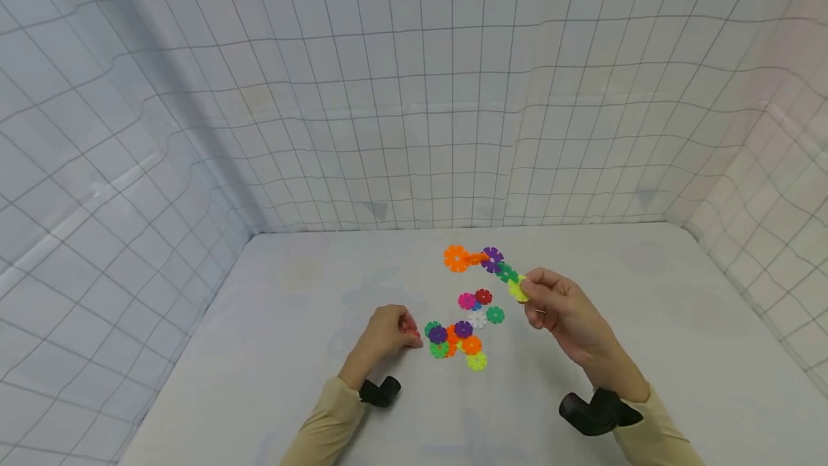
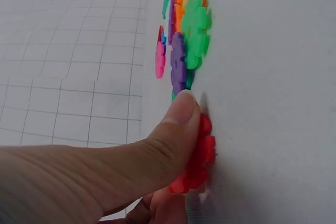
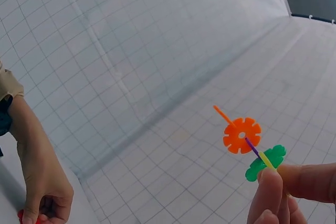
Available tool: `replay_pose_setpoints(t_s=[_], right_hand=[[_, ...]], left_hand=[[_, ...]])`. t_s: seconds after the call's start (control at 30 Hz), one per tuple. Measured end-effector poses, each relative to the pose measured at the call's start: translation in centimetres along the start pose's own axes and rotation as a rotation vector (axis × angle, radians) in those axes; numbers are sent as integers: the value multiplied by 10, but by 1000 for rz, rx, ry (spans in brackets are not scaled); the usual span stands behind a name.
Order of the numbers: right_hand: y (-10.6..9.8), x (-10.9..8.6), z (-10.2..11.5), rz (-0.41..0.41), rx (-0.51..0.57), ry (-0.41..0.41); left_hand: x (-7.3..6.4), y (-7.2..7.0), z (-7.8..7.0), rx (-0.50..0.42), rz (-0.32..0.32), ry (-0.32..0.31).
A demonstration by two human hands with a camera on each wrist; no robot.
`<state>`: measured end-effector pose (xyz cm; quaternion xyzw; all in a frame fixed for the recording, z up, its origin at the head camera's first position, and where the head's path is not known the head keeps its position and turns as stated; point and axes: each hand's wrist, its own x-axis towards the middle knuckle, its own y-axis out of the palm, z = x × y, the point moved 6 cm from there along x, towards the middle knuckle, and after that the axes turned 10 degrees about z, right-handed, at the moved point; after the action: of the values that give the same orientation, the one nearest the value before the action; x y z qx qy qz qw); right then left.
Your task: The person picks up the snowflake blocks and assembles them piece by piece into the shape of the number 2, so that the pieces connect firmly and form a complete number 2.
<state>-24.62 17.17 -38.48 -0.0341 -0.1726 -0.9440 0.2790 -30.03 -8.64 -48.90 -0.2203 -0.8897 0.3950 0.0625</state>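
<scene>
My right hand [image 1: 561, 311] pinches a yellow notched disc [image 1: 517, 290] at the near end of a linked chain. From it run a green disc [image 1: 507, 273], a purple disc [image 1: 492, 259] and two orange discs [image 3: 242, 135], joined slot into slot and held above the table. Low at the table, my left hand [image 1: 384, 333] grips a red notched disc [image 2: 202, 161] between thumb and fingers. Just right of that hand lies a pile of loose discs, with a purple one [image 1: 438, 335] and a light green one [image 2: 195, 32] nearest.
Farther back on the white table [image 1: 291, 322] lie a pink disc [image 1: 466, 300], a dark red disc [image 1: 483, 296], a white disc [image 1: 477, 319] and a green disc [image 1: 495, 315]. A yellow-green disc [image 1: 476, 362] sits at the pile's near edge. Grid-patterned sheeting [image 1: 453, 92] encloses the table's back and sides.
</scene>
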Motion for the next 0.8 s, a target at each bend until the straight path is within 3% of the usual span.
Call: replay_pose_setpoints(t_s=[0.2,0.33,0.43,0.6,0.7,0.8], right_hand=[[-1,0,-2,-48,-51,5],[-1,1,-5,-71,-65,6],[0,2,-7,-86,-59,8],[1,4,-13,-111,-43,5],[4,5,-16,-117,-19,-10],[8,6,-19,-121,17,-27]], left_hand=[[-3,-12,-1,32,22,-13],[-8,-24,-14,-7,-41,21],[-12,-27,-37,-153,-95,118],[-23,-22,-86,-442,-143,343],[-31,-17,-107,-540,-180,439],[-39,-16,-123,-566,-239,502]])
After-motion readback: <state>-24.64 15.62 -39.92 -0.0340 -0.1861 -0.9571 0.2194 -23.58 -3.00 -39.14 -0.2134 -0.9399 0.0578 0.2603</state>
